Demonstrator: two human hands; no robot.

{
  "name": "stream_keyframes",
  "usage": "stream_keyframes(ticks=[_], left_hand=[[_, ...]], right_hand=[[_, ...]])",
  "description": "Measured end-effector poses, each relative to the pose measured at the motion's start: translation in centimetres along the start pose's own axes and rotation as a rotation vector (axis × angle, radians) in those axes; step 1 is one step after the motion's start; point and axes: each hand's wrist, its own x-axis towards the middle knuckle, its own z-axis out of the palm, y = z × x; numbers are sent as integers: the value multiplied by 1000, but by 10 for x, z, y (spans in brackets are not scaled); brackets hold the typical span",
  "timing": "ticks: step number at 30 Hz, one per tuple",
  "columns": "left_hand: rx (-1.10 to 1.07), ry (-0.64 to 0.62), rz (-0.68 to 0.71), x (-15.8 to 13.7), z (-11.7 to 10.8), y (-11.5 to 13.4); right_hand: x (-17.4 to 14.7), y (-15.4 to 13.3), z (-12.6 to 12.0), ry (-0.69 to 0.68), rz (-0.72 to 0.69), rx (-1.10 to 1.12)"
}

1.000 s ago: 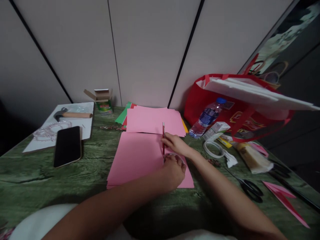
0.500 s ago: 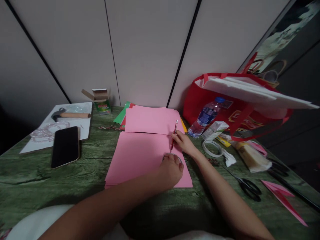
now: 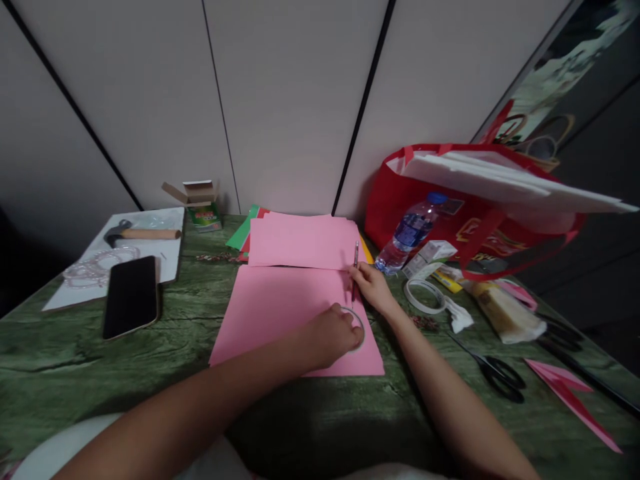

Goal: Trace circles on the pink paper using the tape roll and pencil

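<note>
My right hand point(image 3: 373, 287) grips a pencil point(image 3: 356, 253), held upright with its tip down at the far rim of a round ring. That thin grey ring point(image 3: 361, 341) lies flat near the right edge of a pink paper sheet point(image 3: 270, 307). My left hand point(image 3: 331, 339) reaches across from the left, its curled fingers holding the ring against the sheet and hiding its left side. Pink shows through the ring's middle. Behind this sheet lie more pink sheets point(image 3: 300, 240), with green, red and yellow paper edges under them.
On the left are a phone point(image 3: 131, 297), a hammer point(image 3: 150, 234) on a white board and an opened small box point(image 3: 204, 213). To the right stand a water bottle point(image 3: 410, 233) and a red bag point(image 3: 387, 200), with a tape roll point(image 3: 425, 307), scissors point(image 3: 500, 379) and folded pink paper point(image 3: 570, 397) nearer.
My left hand has shifted slightly left on the ring, showing more of its right rim. The pencil has moved a little right along the ring and stands more upright.
</note>
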Motion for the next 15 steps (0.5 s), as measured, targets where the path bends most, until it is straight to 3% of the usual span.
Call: stream_keyframes(ticks=[3,5,11,15], left_hand=[[-34,-49,-31,-6,-4,-5],[-60,-51,-41,-10,-2,-6],[-116,-54,-25,-21,9,-2],[-120,-72,-68,-35,0,-7]], right_hand=[[1,1,9,-39,136,389],[1,1,14,-76,186,528],[4,5,14,-91,249,597],[6,7,14,-93,258,614]])
